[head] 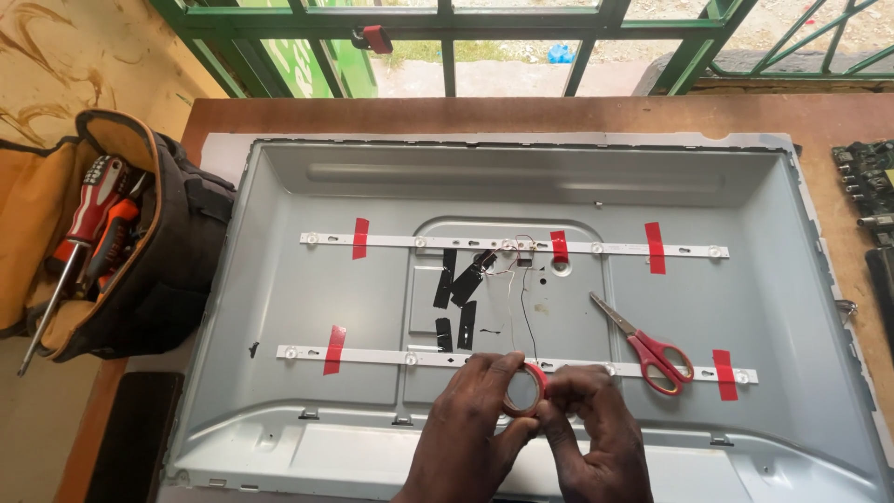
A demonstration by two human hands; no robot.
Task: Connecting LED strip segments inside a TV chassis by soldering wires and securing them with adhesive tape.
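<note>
From the head camera, both hands meet low in the middle of the view, over the near edge of an opened television back panel (279, 307). The left hand (470, 419) is curled around a small roll of red tape (524, 389), thumb and fingers pinching its ring so the roll stands on edge. The right hand (596, 424) is closed against the roll's right side, its fingertips pinching at the tape's edge; whether a loose end is lifted cannot be told.

The roll sits just in front of the lower LED strip (372, 356), which runs across the grey metal panel and is held down by pieces of red tape. A second, upper LED strip (419, 242) lies parallel farther away, also taped in red at several spots. Between the two strips are several strips of black tape (461, 289) and thin loose wires (521, 279).

Red-handled scissors (647, 343) lie on the panel to the right of the hands, blades pointing up and left, handles touching the lower strip.

The panel rests on a brown wooden bench (559, 114). At the left, an open tool bag (140, 242) holds red-handled screwdrivers (88, 224). At the far right edge, a green circuit board (866, 172) lies on the bench. Green window bars (447, 23) run beyond the bench.
</note>
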